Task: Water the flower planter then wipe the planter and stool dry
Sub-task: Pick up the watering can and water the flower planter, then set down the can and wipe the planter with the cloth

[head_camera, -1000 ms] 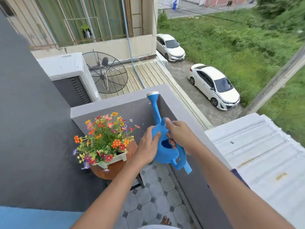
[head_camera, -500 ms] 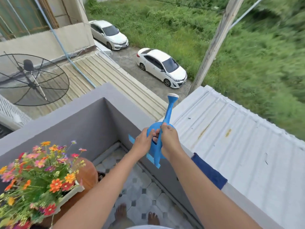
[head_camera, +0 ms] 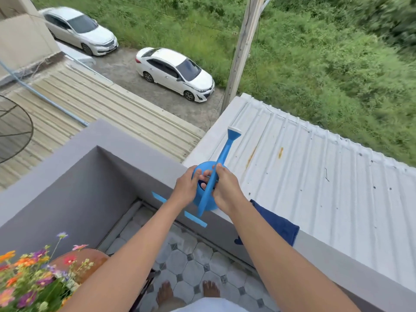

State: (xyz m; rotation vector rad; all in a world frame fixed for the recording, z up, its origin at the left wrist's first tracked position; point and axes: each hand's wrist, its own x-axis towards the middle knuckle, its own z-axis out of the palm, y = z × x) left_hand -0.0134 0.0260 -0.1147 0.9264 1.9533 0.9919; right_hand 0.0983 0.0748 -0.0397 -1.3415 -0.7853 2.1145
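**Blue Can on the Wall**

A small blue plastic watering can (head_camera: 206, 194) sat on top of the grey balcony wall (head_camera: 139, 140). Its long spout pointed away, over the white metal roof (head_camera: 315, 176). The left hand (head_camera: 186, 188) held the can's round side, fingers curled on it. The right hand (head_camera: 226, 189) gripped the other side by the handle. A dark blue cloth (head_camera: 278, 222) lay on the wall just beside the right arm. The bright flowers in the planter (head_camera: 33, 280) stood on the round brown stool (head_camera: 87, 257), down at the left, well apart from the can.
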